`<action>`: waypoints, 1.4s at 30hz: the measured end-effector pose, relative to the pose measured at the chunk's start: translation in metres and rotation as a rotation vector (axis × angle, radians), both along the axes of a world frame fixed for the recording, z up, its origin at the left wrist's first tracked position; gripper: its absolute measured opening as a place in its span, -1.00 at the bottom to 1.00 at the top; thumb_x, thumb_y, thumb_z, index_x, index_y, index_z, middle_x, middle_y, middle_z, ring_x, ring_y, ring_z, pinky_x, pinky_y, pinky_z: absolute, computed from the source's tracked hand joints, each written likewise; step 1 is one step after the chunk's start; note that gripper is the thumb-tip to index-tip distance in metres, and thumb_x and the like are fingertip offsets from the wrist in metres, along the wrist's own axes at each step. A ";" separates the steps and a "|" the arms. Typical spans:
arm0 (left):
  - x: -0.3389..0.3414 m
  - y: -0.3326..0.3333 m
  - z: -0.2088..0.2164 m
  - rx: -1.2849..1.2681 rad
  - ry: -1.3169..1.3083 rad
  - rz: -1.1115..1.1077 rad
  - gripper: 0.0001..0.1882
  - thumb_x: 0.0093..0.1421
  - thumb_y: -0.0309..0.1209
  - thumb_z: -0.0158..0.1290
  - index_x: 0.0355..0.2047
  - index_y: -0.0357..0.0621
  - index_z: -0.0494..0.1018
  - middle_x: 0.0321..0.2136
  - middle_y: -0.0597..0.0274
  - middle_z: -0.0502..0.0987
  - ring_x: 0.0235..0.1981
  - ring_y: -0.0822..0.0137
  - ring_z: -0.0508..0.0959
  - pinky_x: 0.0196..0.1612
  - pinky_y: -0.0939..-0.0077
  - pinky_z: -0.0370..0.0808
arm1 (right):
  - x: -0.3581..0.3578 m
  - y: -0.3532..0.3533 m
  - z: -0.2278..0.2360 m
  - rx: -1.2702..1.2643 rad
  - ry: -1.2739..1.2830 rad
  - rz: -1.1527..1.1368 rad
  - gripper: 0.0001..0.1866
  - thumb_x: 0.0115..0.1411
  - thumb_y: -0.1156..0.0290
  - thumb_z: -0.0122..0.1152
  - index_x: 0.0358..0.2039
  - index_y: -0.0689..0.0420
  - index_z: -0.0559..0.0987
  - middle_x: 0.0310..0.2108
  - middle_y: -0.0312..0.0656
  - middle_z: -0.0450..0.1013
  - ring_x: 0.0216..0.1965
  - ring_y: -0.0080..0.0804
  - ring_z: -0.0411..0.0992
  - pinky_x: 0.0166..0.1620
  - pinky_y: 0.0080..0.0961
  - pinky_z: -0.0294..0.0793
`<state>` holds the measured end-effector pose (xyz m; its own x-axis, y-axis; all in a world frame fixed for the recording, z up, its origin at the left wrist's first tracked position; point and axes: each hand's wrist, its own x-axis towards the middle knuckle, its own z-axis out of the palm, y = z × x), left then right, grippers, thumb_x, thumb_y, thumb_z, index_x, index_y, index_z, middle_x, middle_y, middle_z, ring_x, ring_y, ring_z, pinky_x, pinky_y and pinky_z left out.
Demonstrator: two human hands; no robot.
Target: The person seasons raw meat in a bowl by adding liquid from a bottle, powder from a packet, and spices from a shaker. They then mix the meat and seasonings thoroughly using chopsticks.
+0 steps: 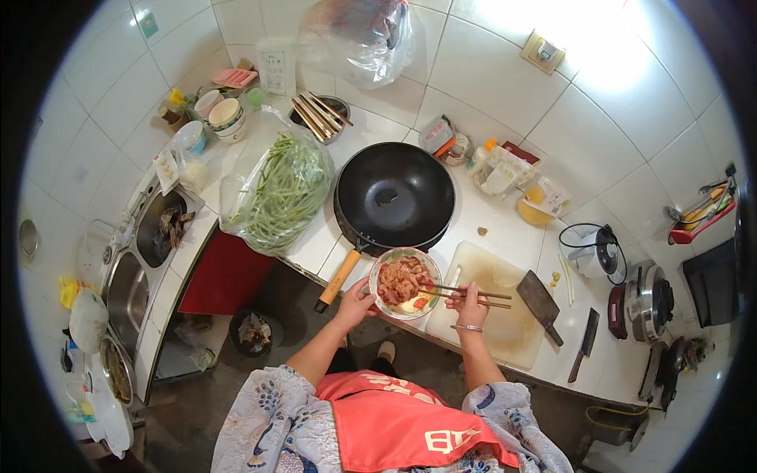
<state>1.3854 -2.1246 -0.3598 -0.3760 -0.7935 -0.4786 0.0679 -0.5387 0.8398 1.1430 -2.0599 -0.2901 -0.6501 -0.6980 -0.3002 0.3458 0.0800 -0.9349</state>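
Observation:
My left hand point(357, 305) grips the rim of a patterned bowl point(384, 309) at its left side. Sliced raw meat point(400, 280) fills the bowl, with some red bits and yellowish liquid at its lower right. In my right hand point(468, 303) is a pair of dark chopsticks point(493, 299), their tips down in the meat. Just beyond the bowl sits a black wok point(394, 185) with a wooden handle point(341, 277); a small wet patch shows on its bottom. The bowl is held at the wok's near edge, beside the cutting board.
A wooden cutting board point(481, 276) with a cleaver point(541, 306) on it lies right of the wok, a knife point(584, 345) farther right. Left of the wok is a bag of green beans point(280, 189). A double sink point(126, 288) stands at far left, a trash bin point(254, 331) below.

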 end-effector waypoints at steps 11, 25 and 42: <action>-0.004 0.001 0.016 0.039 0.035 0.016 -0.43 0.09 -0.53 -0.09 0.14 -0.09 0.07 -0.42 0.21 0.49 -0.50 0.46 0.51 -0.53 0.67 0.48 | 0.001 -0.010 -0.045 0.034 -0.083 0.307 -0.72 0.19 0.27 -0.03 -0.28 0.27 0.45 -0.49 -0.11 0.45 -0.59 -0.37 0.45 -0.54 -0.56 0.48; -0.006 0.001 0.010 0.019 0.028 0.039 -0.45 0.11 -0.54 -0.09 0.14 -0.06 0.09 -0.40 0.21 0.49 -0.50 0.44 0.51 -0.51 0.62 0.49 | 0.025 -0.021 -0.009 -0.047 0.939 0.353 -0.85 0.14 0.47 -0.02 -0.40 0.27 0.49 -0.41 -0.18 0.47 -0.31 -0.39 0.43 -0.27 -0.49 0.40; -0.003 0.001 0.007 0.027 0.027 0.012 -0.45 0.12 -0.53 -0.11 0.14 -0.08 0.07 -0.37 0.23 0.49 -0.47 0.46 0.52 -0.50 0.62 0.49 | -0.015 0.004 0.045 0.023 0.328 0.351 -0.76 0.19 0.34 -0.07 -0.33 0.27 0.45 -0.50 -0.13 0.43 -0.65 -0.51 0.42 -0.61 -0.68 0.41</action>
